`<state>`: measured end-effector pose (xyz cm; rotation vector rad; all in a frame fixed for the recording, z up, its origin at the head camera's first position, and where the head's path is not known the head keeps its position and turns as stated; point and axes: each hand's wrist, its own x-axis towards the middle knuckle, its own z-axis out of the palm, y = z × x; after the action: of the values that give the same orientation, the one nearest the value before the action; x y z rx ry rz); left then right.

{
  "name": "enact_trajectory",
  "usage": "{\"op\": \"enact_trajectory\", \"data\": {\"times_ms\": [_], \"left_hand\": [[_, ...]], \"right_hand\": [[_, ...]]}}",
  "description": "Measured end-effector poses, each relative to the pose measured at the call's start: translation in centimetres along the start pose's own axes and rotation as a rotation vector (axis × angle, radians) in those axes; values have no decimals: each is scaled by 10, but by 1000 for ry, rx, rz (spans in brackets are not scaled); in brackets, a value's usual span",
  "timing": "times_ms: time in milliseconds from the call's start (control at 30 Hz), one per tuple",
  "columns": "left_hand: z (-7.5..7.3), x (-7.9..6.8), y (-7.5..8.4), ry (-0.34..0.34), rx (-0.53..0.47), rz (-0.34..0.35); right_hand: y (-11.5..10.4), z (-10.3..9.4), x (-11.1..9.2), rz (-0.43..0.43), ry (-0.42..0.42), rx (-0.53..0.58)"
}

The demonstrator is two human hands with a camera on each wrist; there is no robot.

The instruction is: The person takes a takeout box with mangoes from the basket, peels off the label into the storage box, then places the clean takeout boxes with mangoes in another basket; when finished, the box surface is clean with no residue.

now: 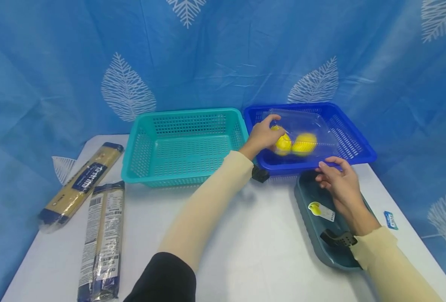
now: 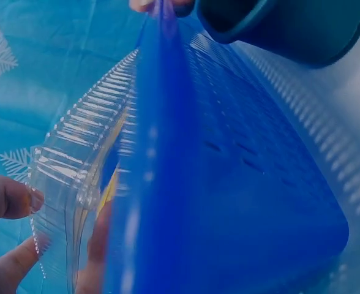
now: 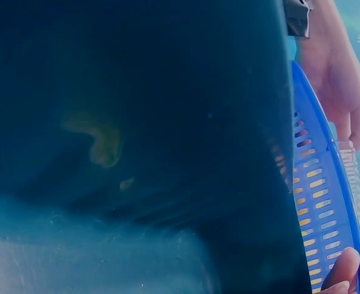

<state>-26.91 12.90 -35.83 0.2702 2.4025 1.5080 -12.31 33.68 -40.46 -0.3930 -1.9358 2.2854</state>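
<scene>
My left hand (image 1: 265,133) grips the left side of a clear plastic box (image 1: 313,121), thumb and fingers at its edge. Yellow fruits (image 1: 305,144) that look like lemons show through the plastic. The box sits tilted in the dark blue basket (image 1: 353,142). My right hand (image 1: 337,180) is over the dark green tub (image 1: 306,205), at the basket's front rim. In the right wrist view its fingertips (image 3: 346,264) lie on both sides of that rim, pinching it. A card with a lemon picture (image 1: 322,211) lies in the tub.
A turquoise basket (image 1: 192,153) stands left of the blue one. Two long packs of spaghetti, one (image 1: 88,180) slanting and another (image 1: 107,239) nearer, lie at the left. A small blue packet (image 1: 390,220) lies right of the tub. A blue curtain (image 1: 215,54) hangs behind.
</scene>
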Motion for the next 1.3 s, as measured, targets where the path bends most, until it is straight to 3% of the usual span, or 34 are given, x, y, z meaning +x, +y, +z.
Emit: {"op": "enact_trajectory", "data": {"times_ms": [200,367,467,633,833,1100,1300], "left_hand": [[-1,6,7,-15,52,-2],[-4,7,11,-72,88,-55],[-3,6,13,-85,180,-65],[2,5,13,-47,374,-38],[6,3,13,-12,448,18],[8,-1,8,-71,394,35],[11,-12,2,-55,327,125]], "right_hand": [[-3,0,2,-3,4,-19],[-5,2,2,-1,11,-12],[-5,2,2,-3,12,-9],[-3,3,1,-5,15,-8],[-2,3,0,-12,25,-26],[-1,1,-1,-5,19,-45],[0,-1,-3,-9,22,-68]]}}
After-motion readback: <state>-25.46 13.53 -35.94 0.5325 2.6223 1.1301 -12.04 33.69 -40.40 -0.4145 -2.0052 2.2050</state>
